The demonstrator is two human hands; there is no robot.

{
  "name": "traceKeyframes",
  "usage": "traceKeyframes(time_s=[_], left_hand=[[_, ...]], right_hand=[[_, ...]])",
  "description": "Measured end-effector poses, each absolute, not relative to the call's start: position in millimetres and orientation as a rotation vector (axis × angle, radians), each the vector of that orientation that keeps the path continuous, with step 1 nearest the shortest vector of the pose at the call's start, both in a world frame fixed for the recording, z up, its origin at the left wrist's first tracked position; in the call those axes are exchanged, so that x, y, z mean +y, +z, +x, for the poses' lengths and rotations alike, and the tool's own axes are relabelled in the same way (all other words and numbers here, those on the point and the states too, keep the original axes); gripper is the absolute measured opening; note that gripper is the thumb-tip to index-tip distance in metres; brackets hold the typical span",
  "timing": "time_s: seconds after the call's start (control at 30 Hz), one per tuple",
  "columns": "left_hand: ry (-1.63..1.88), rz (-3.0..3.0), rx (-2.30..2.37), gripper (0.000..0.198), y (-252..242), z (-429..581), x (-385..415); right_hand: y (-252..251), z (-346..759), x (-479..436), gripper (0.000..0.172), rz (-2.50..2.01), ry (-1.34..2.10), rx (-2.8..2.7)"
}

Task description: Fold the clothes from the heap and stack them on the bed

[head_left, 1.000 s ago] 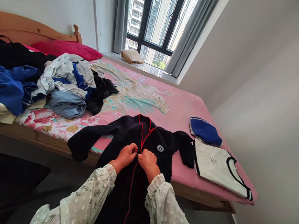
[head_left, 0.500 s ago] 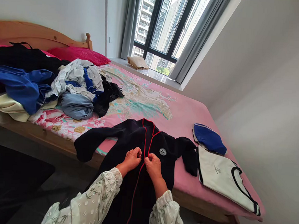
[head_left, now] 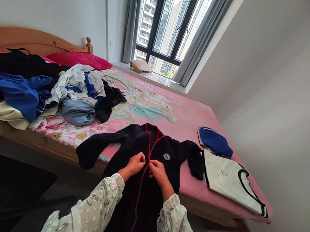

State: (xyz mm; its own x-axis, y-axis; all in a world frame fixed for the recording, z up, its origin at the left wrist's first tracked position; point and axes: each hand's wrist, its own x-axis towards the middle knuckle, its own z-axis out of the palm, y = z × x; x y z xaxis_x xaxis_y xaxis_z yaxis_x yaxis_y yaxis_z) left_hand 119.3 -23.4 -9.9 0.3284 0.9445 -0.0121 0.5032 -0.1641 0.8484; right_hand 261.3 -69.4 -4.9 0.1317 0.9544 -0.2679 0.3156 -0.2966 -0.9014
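A black cardigan [head_left: 131,142] with red edging and a round white badge on its chest lies face up across the near edge of the bed. Its sleeves spread to both sides, and its lower part hangs off the edge toward me. At the middle of its front, my left hand [head_left: 136,163] pinches the cloth beside the red edging. Opposite it, my right hand [head_left: 157,170] pinches the red-edged border between thumb and forefinger. The fingertips almost meet at the opening; any button between them is too small to make out.
A heap of loose clothes [head_left: 79,88] covers the bed's left side, near a red pillow [head_left: 81,60]. To the right lie a folded cream top [head_left: 227,177] with black trim and a folded blue garment [head_left: 215,141]. The bed's wooden frame [head_left: 203,213] runs along the front.
The two red-edged borders have come together at my fingers, with the right border drawn over toward the left. My right hand's fingers have shifted slightly left. The view has tilted a little.
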Motion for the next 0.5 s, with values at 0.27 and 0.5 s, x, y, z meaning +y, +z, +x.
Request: traceKeyframes(time_s=[0.27,0.5], left_hand=[[0.717,1.769,1.248,0.013,-17,117,-19],[0.697,1.762,1.214,0.011,-10,114,-18]], right_hand=[[-5,257,-61,0.008,-1.908,0.926,-1.452],[-3,251,-69,0.008,-2.033,0.687,-1.577]])
